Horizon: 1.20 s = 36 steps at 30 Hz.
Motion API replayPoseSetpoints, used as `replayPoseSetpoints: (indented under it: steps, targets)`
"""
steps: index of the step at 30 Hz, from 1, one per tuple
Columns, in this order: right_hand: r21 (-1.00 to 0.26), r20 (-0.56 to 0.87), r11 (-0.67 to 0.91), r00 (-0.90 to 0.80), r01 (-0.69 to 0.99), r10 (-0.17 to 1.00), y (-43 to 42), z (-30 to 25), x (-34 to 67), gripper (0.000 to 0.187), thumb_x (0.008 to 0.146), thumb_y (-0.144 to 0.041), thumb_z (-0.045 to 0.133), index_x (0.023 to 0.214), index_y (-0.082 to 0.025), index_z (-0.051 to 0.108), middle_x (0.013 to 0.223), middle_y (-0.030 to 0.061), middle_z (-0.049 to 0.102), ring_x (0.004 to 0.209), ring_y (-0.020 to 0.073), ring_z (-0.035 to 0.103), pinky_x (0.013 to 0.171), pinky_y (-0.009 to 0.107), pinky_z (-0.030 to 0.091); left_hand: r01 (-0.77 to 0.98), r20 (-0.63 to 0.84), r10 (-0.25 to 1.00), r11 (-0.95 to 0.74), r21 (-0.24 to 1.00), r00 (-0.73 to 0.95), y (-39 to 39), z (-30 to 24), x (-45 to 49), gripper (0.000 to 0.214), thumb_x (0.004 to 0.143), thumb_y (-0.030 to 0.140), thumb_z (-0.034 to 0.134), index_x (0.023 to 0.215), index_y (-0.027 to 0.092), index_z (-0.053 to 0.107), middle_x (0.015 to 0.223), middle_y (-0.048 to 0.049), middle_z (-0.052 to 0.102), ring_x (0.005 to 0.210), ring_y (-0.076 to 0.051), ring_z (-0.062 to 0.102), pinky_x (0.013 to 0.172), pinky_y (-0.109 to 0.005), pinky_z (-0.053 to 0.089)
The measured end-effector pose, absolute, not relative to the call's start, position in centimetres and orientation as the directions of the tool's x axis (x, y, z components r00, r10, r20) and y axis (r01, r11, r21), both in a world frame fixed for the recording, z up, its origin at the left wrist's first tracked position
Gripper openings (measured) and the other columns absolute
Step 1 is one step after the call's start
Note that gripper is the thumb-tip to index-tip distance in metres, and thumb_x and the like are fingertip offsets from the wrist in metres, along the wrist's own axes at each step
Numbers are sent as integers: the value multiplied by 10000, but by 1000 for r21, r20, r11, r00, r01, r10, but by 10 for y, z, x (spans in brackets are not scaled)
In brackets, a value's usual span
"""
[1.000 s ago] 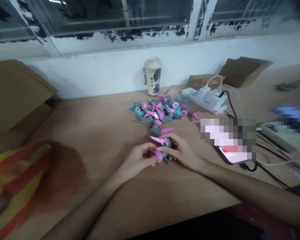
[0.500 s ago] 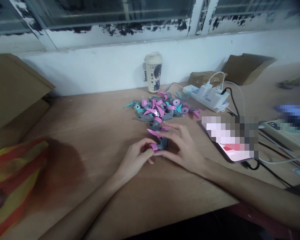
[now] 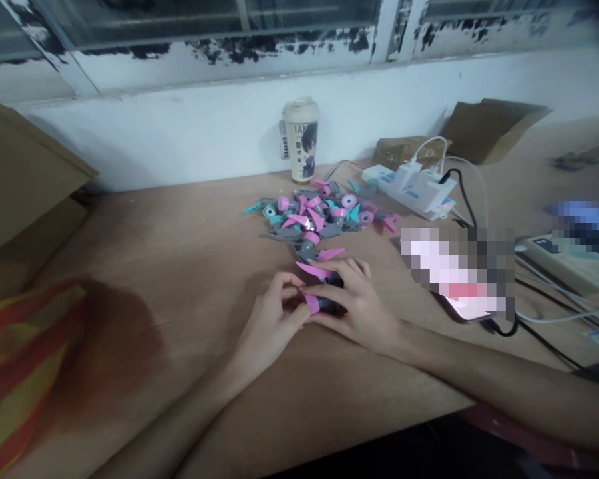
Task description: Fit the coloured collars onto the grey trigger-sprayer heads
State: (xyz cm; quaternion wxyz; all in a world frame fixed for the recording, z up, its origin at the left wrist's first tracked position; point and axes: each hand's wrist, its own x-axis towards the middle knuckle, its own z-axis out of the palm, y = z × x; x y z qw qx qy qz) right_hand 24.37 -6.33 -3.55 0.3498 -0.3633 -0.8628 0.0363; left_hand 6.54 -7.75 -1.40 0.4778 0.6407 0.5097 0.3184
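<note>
Plastic part (image 3: 318, 303) pinched between both hands
Left hand (image 3: 272, 322) nips pink end, right hand (image 3: 362, 309) wraps grey body; likely light, rigid, slippery.

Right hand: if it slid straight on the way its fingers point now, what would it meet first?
The pink-and-grey piece it pinches, then at once the left hand gripping that piece from the other side. The right hand points left; the pile of parts lies farther back, probably off that line.

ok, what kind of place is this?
Probably an informal small-parts assembly bench: a heap of pink, teal and grey plastic pieces on a plain wooden table, brown cardboard boxes alongside, left hand and right hand pinching one pink-and-grey piece.
</note>
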Motion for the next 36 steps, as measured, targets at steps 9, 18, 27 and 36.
replayPoseSetpoints:
  steps: [9,18,27,36]
  targets:
    - [-316,578,686,-440,655,687,-63,-37,241,294,807,-429,592,1025,-247,668,1196,103,527,1137,277,434,908,445,335,491,-14,991,-53,870,131,-74,-10,65,197,728,249,607,897,203,517,838,-16,660,757,-175,625,604,-252,464]
    - [-210,603,699,-473,683,643,-63,-37,239,277,838,-406,557,1023,-229,663,1213,109,522,1116,269,435,906,441,314,595,-21,982,-97,798,189,-72,-10,59,174,758,307,578,843,222,704,806,-12,702,704,-181,606,609,-254,426]
    - [-210,544,686,-500,697,674,-59,-37,232,343,823,-438,565,1055,-197,642,1228,135,512,1187,299,396,954,478,315,595,-9,985,-96,798,171,-70,-11,57,193,760,307,559,810,215,722,831,-26,716,719,-188,626,562,-239,448]
    - [-323,566,686,-448,652,692,-21,-28,248,367,932,-355,392,1248,-204,501,1254,87,538,1185,213,467,992,425,377,587,-103,994,60,808,40,-39,-5,24,197,700,310,578,753,174,710,721,-42,652,684,-170,605,529,-224,487]
